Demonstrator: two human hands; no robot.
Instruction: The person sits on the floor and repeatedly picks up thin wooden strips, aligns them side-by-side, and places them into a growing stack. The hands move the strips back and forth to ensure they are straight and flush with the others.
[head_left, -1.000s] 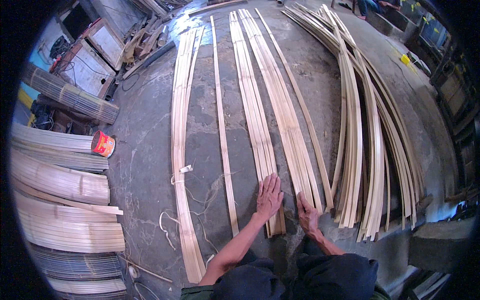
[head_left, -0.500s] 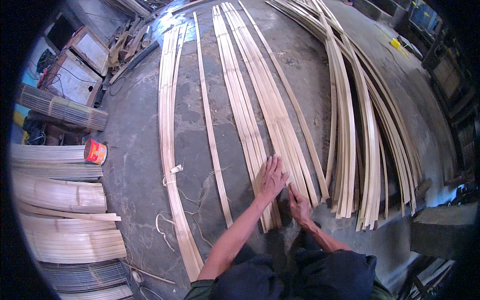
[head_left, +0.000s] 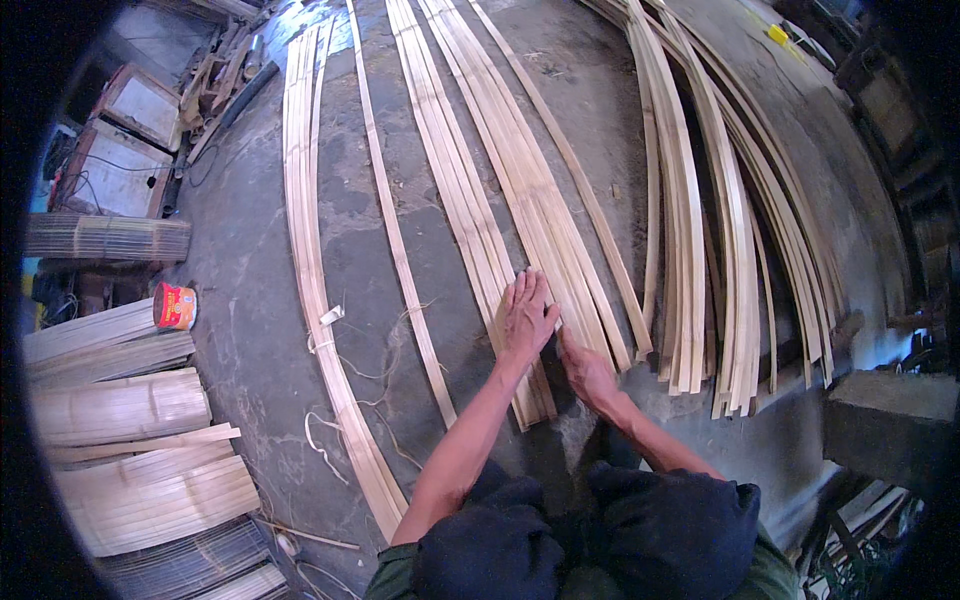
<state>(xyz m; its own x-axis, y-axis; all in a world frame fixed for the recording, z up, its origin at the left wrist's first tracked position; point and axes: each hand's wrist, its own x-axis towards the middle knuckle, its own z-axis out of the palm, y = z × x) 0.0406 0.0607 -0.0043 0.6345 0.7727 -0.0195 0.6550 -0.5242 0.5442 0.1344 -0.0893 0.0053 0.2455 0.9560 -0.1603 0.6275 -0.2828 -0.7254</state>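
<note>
Long pale bamboo strips lie lengthwise on the floor in front of me, grouped in rows. My left hand (head_left: 528, 315) lies flat with its fingers stretched out across the middle group of bamboo strips (head_left: 470, 220). Right beside it, my right hand (head_left: 588, 372) has its fingers pressed together at the left edge of the wider bundle of bamboo strips (head_left: 530, 180); its fingertips are partly hidden at a strip edge. The two hands nearly touch. A single bamboo strip (head_left: 568, 165) lies to the right of this bundle, and another lone strip (head_left: 392, 230) to the left.
A tied bundle of strips (head_left: 306, 220) lies farther left, with loose string (head_left: 375, 375) beside it. Larger heaps of strips (head_left: 680, 220) spread on the right. Stacked slat bundles (head_left: 130, 405) and a red tin (head_left: 175, 306) stand at the left. A concrete block (head_left: 890, 415) is at right.
Both hands have slid slightly away from me along the strips, staying close together. The view has shifted a little, so the surroundings sit differently in the picture.
</note>
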